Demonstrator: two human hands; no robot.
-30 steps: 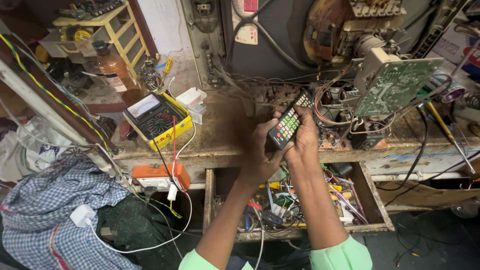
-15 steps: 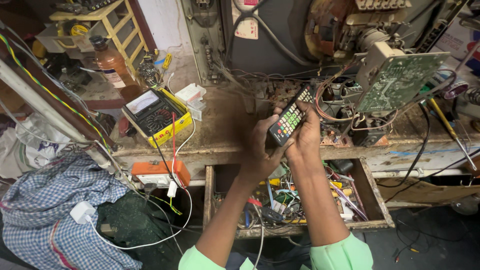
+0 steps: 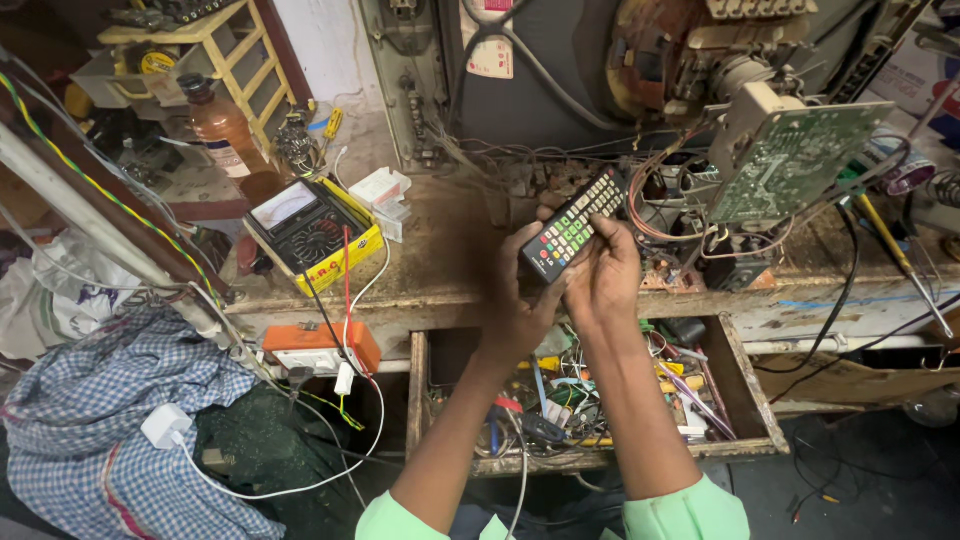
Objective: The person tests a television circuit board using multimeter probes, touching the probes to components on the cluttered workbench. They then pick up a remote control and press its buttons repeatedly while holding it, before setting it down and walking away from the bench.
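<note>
Fingers of the left hand (image 3: 520,310) and right hand (image 3: 605,275) are clamped around a black remote control (image 3: 572,225), held tilted above an open drawer (image 3: 745,385) of tools. Left of the remote, a yellow-cased meter (image 3: 310,230) lies on the bench (image 3: 440,270).

Dim, warm light w/ deep shadow under bench (image 3: 440,290); edges bend, maybe slight blur at corners.
</note>
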